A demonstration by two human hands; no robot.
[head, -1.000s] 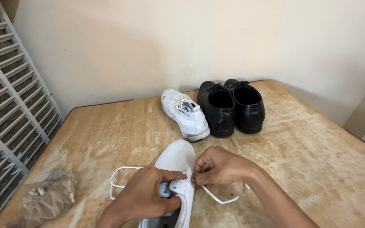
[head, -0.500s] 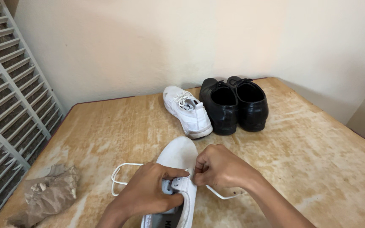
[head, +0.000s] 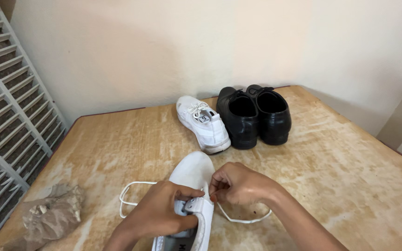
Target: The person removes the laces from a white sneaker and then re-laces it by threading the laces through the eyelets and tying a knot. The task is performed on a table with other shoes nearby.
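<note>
Left hand [head: 157, 214] gripping sneaker [head: 192, 173], right hand [head: 239, 184] pinching lace [head: 243, 219] beside it; other shoes [head: 238, 117] beyond both hands

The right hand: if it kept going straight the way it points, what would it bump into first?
The right hand points leftward at the near white shoe, so it would likely meet the shoe's lace area first, then the left hand just beyond.

Surface [head: 350, 186]: wood-look top, worn and blotchy, matt, dark edge trim.
Near white shoe [head: 194, 176]: smooth matt upper, toe at 12 o'clock; white cord lace [head: 131, 195], matt.
Far white shoe [head: 203, 122]: matt, cloth-like upper.
Black shoes [head: 257, 111]: smooth leather look, soft sheen.
Crumpled wad [head: 52, 216], 9 o'clock: tan, wrinkled, paper or cloth, cannot tell.
Wall [head: 164, 46]: painted, matt.
</note>
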